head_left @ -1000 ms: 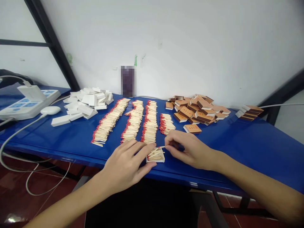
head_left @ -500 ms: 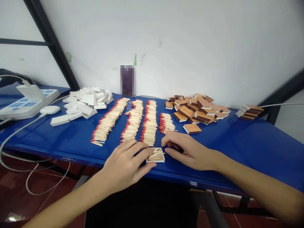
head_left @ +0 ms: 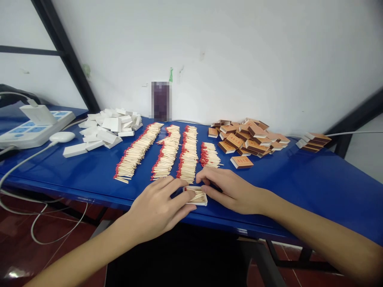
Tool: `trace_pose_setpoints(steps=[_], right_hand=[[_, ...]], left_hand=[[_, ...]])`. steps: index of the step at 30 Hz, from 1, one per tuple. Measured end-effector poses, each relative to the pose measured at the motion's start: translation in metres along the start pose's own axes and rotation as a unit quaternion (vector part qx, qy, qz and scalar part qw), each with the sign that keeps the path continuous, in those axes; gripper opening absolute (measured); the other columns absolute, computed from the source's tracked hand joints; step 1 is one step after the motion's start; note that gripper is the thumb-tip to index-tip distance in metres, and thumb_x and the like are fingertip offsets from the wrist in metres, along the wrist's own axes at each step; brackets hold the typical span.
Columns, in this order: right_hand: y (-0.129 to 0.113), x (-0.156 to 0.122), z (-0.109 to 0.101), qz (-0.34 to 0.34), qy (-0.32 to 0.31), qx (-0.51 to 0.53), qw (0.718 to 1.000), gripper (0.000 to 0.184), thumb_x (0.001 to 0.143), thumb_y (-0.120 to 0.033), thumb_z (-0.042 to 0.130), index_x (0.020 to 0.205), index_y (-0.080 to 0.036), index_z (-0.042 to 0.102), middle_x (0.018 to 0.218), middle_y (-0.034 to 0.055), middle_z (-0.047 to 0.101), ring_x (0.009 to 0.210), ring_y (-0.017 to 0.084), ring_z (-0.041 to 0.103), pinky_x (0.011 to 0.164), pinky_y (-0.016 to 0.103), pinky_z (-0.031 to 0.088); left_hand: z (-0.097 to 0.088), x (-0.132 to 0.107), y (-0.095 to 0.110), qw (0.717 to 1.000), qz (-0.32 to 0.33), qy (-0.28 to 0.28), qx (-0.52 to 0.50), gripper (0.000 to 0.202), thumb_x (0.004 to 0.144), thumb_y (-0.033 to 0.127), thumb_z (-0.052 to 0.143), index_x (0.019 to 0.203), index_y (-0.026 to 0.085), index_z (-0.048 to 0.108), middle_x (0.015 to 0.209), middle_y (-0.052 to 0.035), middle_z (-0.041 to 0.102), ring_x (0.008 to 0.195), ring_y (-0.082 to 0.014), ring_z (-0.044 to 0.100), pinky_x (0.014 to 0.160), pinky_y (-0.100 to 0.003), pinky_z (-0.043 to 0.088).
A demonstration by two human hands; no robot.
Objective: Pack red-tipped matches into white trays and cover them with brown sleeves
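A small white matchbox tray [head_left: 198, 198] with several red-tipped matches in it lies near the front edge of the blue table [head_left: 299, 179]. My left hand [head_left: 158, 207] grips the tray's left side between thumb and fingers. My right hand [head_left: 229, 189] is curled against the tray's right and far edge, fingers pressed together on it. Just behind both hands lie rows of loose matches [head_left: 188, 155], the shortest row [head_left: 209, 155] nearest my right hand.
A heap of white empty trays [head_left: 107, 129] sits back left, a heap of brown matchbox sleeves [head_left: 248, 139] back right, with a small stack [head_left: 314, 141] further right. A power strip [head_left: 32, 127] and white cables [head_left: 26, 159] occupy the far left. A dark blurred object [head_left: 160, 101] leans on the wall.
My right hand held a single match over the tray one second ago; it has since laid the match down and slid left onto the tray's edge. My left hand stayed put.
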State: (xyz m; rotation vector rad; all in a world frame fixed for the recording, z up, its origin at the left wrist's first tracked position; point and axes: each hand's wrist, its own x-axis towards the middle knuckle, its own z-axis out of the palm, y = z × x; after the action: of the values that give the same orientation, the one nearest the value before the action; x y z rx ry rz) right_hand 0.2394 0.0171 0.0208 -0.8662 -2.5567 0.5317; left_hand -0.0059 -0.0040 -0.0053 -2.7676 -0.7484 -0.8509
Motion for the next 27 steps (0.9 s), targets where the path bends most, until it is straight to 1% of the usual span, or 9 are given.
trace_pose_setpoints(steps=[5, 9, 11, 13, 15, 18, 20, 23, 27], right_hand=[[-0.0005, 0.0011, 0.0019, -0.021, 0.009, -0.007, 1.0, 0.015, 0.102, -0.022, 0.042, 0.094, -0.018, 0.054, 0.085, 0.0024, 0.057, 0.075, 0.015, 0.05, 0.068, 0.028, 0.04], [-0.0039, 0.0, 0.0002, -0.039, 0.022, 0.002, 0.999, 0.007, 0.099, -0.023, 0.049, 0.101, -0.018, 0.053, 0.092, 0.0041, 0.058, 0.078, 0.015, 0.052, 0.07, 0.029, 0.043], [-0.0062, -0.0011, 0.0, -0.049, 0.023, -0.001, 0.999, 0.011, 0.095, -0.024, 0.055, 0.103, -0.018, 0.053, 0.094, 0.004, 0.06, 0.079, 0.015, 0.053, 0.071, 0.029, 0.044], [-0.0079, -0.0022, 0.0009, -0.048, 0.009, -0.019, 0.999, 0.014, 0.092, -0.026, 0.059, 0.102, -0.018, 0.054, 0.094, 0.0042, 0.061, 0.079, 0.016, 0.055, 0.072, 0.03, 0.045], [-0.0087, -0.0031, 0.0025, -0.049, -0.002, -0.042, 0.998, 0.014, 0.091, -0.028, 0.06, 0.101, -0.018, 0.056, 0.096, 0.0053, 0.061, 0.081, 0.017, 0.057, 0.073, 0.031, 0.047], [-0.0084, -0.0043, 0.0046, -0.061, 0.005, -0.06, 0.996, 0.016, 0.091, -0.028, 0.059, 0.103, -0.017, 0.058, 0.106, 0.0081, 0.059, 0.085, 0.017, 0.058, 0.075, 0.032, 0.048], [-0.0079, -0.005, 0.0051, -0.069, 0.008, -0.059, 0.996, 0.013, 0.091, -0.025, 0.059, 0.101, -0.018, 0.059, 0.11, 0.0085, 0.058, 0.085, 0.016, 0.058, 0.074, 0.032, 0.048], [-0.0079, -0.0062, 0.0047, -0.076, 0.005, -0.041, 0.996, 0.006, 0.09, -0.022, 0.059, 0.095, -0.018, 0.058, 0.11, 0.0074, 0.057, 0.083, 0.015, 0.057, 0.074, 0.03, 0.048], [-0.0078, -0.0075, 0.0045, -0.073, 0.007, -0.031, 0.997, 0.007, 0.09, -0.021, 0.059, 0.097, -0.018, 0.058, 0.107, 0.007, 0.057, 0.084, 0.015, 0.057, 0.075, 0.03, 0.048]], left_hand=[[0.0, 0.0004, 0.0008, 1.0, -0.005, 0.004, -0.006, 0.021, 0.099, 0.03, 0.055, 0.117, 0.019, 0.058, 0.11, -0.0052, 0.068, 0.093, -0.0211, 0.063, 0.081, -0.036, 0.051], [0.0022, 0.0017, 0.0001, 0.999, -0.021, 0.018, -0.028, 0.02, 0.097, 0.033, 0.06, 0.109, 0.017, 0.059, 0.104, -0.0039, 0.07, 0.09, -0.0202, 0.064, 0.08, -0.035, 0.05], [0.003, 0.0016, -0.0002, 0.999, -0.023, 0.021, -0.031, 0.018, 0.097, 0.032, 0.06, 0.106, 0.017, 0.06, 0.102, -0.0032, 0.07, 0.089, -0.0202, 0.064, 0.079, -0.036, 0.05], [0.0033, 0.0011, -0.0005, 0.999, -0.022, 0.02, -0.031, 0.017, 0.097, 0.032, 0.06, 0.104, 0.018, 0.061, 0.102, -0.0031, 0.07, 0.088, -0.0203, 0.064, 0.079, -0.036, 0.05], [0.0032, 0.0005, -0.0006, 0.999, -0.021, 0.019, -0.027, 0.016, 0.097, 0.032, 0.06, 0.104, 0.018, 0.061, 0.104, -0.0038, 0.07, 0.089, -0.0205, 0.064, 0.079, -0.036, 0.051], [0.0029, -0.0002, -0.0008, 1.0, -0.013, 0.022, -0.017, 0.016, 0.097, 0.032, 0.059, 0.106, 0.018, 0.063, 0.108, -0.0051, 0.069, 0.09, -0.0209, 0.064, 0.078, -0.036, 0.051], [0.0029, -0.0002, -0.0009, 1.0, -0.008, 0.025, -0.014, 0.016, 0.098, 0.032, 0.059, 0.106, 0.019, 0.063, 0.109, -0.0054, 0.069, 0.09, -0.0209, 0.064, 0.079, -0.036, 0.051], [0.0031, 0.0005, -0.001, 1.0, -0.011, 0.022, -0.016, 0.015, 0.098, 0.031, 0.059, 0.106, 0.019, 0.063, 0.109, -0.0051, 0.069, 0.091, -0.0207, 0.064, 0.08, -0.036, 0.051], [0.0032, 0.0014, -0.0011, 0.999, -0.023, 0.015, -0.03, 0.016, 0.096, 0.032, 0.061, 0.106, 0.019, 0.063, 0.108, -0.0043, 0.07, 0.092, -0.0211, 0.064, 0.08, -0.037, 0.052]])
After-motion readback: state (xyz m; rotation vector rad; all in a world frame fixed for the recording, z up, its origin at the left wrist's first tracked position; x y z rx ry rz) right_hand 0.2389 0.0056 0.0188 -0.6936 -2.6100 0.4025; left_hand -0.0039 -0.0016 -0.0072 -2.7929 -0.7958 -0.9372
